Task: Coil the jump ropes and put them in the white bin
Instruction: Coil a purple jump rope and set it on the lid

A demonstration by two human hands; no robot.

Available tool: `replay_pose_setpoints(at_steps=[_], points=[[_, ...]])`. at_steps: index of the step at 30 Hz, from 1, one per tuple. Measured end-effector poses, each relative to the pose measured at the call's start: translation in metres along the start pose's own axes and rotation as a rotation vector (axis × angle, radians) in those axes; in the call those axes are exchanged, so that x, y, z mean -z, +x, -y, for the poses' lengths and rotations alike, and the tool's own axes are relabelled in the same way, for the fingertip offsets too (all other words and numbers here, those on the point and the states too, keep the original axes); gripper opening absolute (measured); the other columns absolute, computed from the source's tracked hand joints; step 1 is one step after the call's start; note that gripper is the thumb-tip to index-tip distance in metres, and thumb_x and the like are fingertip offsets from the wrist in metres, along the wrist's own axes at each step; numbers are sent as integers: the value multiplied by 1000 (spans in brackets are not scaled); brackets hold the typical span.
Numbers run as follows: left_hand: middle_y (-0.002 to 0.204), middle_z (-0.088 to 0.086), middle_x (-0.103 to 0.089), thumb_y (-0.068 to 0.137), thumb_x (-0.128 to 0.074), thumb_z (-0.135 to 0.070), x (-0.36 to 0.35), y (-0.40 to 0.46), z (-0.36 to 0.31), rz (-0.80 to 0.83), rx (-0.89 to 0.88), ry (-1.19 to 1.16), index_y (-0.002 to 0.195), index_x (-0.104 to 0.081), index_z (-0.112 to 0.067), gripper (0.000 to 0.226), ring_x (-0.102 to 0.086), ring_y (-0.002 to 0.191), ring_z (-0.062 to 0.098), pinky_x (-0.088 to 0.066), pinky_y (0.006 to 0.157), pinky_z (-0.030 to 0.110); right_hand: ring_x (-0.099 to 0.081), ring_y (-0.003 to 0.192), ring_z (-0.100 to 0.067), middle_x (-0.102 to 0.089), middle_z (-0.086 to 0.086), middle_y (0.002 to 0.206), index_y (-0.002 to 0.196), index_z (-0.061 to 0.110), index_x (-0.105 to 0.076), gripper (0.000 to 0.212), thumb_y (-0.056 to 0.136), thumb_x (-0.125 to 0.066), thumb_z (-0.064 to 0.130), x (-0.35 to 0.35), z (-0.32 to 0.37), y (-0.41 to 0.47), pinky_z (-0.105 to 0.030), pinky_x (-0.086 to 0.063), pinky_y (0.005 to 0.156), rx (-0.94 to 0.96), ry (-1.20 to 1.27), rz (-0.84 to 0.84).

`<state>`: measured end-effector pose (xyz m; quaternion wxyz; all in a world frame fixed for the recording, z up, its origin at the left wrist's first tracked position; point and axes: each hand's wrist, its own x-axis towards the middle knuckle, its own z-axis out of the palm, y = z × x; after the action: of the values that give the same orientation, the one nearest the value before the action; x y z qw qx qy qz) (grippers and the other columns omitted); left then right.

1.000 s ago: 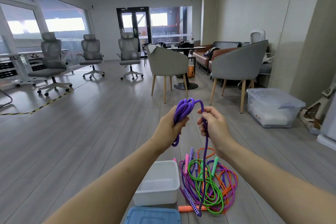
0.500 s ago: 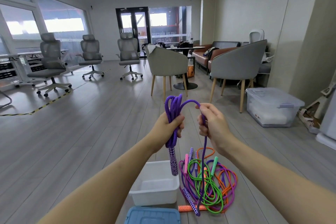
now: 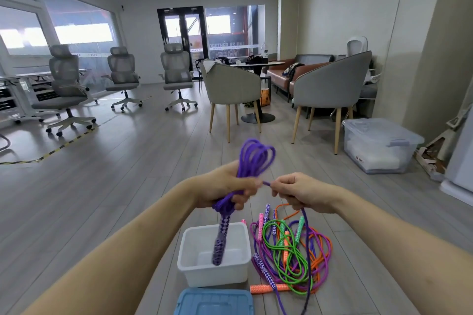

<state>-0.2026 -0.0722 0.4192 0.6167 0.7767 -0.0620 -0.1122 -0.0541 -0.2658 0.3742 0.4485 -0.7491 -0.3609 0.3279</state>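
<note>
Head view: the purple jump rope [image 3: 252,158] hangs coiled above the white bin [image 3: 190,267]; it looks light and limp (loops will slump), so best held at the bundle's waist. The left hand [image 3: 225,186] clamps that waist, while the right hand [image 3: 298,190] pinches the trailing strand beside it.

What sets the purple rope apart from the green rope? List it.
The purple rope is bundled in loops, gripped by the left hand; the green rope lies loose on the floor. Purple is lifted; green is tangled among other ropes. Both have patterned handles.
</note>
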Motion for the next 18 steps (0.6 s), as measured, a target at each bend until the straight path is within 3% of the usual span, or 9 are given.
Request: replay_pose_setpoints(at_steps=[1, 3, 5, 8, 10, 13, 15, 18], points=[[76, 3, -53, 100, -64, -12, -4, 1, 1, 81, 93, 94, 110, -50, -13, 17, -46, 58, 14, -49, 55, 27, -32, 54, -12, -43, 4, 63, 92, 11, -69, 27, 103, -60, 34, 0, -2, 0, -26, -30, 52, -30, -46, 30], [80, 6, -57, 94, -72, -11, -13, 7, 12, 191, 326, 298, 136, -39, -27, 56, -52, 58, 14, -51, 52, 27, -36, 55, -13, -47, 4, 61, 82, 15, -71, 26, 100, -64, 31, 1, -4, 0, -26, -30, 52, -72, -197, 38], [82, 8, -60, 91, -75, -12, -23, 14, 30, 223, 489, 484, 143, -28, -30, 73, -55, 57, 14, -52, 52, 27, -42, 57, -12, -52, 5, 63, 76, 20, -74, 30, 95, -69, 43, -4, 1, -1, -25, -33, 52, -68, -326, -31], [80, 8, -57, 94, -70, -10, -32, 27, 59, 184, 536, 634, 113, -51, -5, 27, -54, 58, 14, -51, 52, 25, -52, 60, -9, -61, 7, 66, 71, 21, -72, 30, 94, -71, 41, -33, 14, 5, -23, -38, 57, 43, -413, -161], [77, 8, -52, 96, -64, -3, -31, 34, 78, -25, 477, 564, 104, -52, -1, 14, -49, 56, 12, -47, 49, 21, -53, 59, -13, -59, 3, 62, 64, 21, -65, 35, 95, -70, 36, -58, 20, 11, -28, -39, 57, 147, -510, -233], [78, 8, -53, 95, -63, -3, -10, 36, 80, -458, 328, 229, 139, -30, -1, 55, -51, 52, 8, -46, 48, 24, -48, 58, -15, -53, 4, 58, 60, 21, -56, 40, 97, -65, 33, -68, 21, 9, -35, -38, 60, 232, -487, -329], [81, 11, -54, 97, -64, -6, 2, 31, 65, -468, 248, -21, 148, -18, -25, 71, -50, 52, 12, -47, 51, 29, -48, 60, -13, -55, 3, 64, 69, 21, -63, 32, 99, -62, 31, -57, 22, 1, -33, -39, 60, 207, -365, -352], [80, 11, -54, 96, -62, 0, 3, 21, 37, -320, 136, -52, 147, -20, -37, 76, -48, 55, 15, -48, 55, 32, -42, 57, -10, -52, 1, 70, 91, 11, -70, 25, 101, -59, 31, -45, 20, -10, -21, -34, 50, 54, -105, -247]])
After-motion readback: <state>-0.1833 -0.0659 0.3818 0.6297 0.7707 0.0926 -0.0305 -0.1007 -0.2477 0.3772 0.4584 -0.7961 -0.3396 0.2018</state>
